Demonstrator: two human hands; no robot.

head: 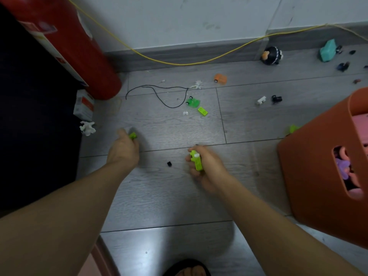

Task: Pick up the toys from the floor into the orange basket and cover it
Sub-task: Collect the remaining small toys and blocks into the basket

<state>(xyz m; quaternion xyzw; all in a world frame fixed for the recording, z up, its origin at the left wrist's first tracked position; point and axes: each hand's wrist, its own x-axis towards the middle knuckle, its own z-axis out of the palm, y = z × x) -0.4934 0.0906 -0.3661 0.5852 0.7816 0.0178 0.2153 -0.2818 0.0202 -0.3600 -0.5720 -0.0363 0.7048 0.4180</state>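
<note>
**Both hands full of green bits, basket waiting at the right edge**

Biggest thing we see is the orange basket at the right edge of the frame, tilted, pink and purple toys showing through its handle hole. Our right hand, center frame, curls around a lime green block stack. Our left hand, center-left, pinches a small green piece at floor level. Upper middle: a green toy car, an orange toy car, a flat green brick.
</note>
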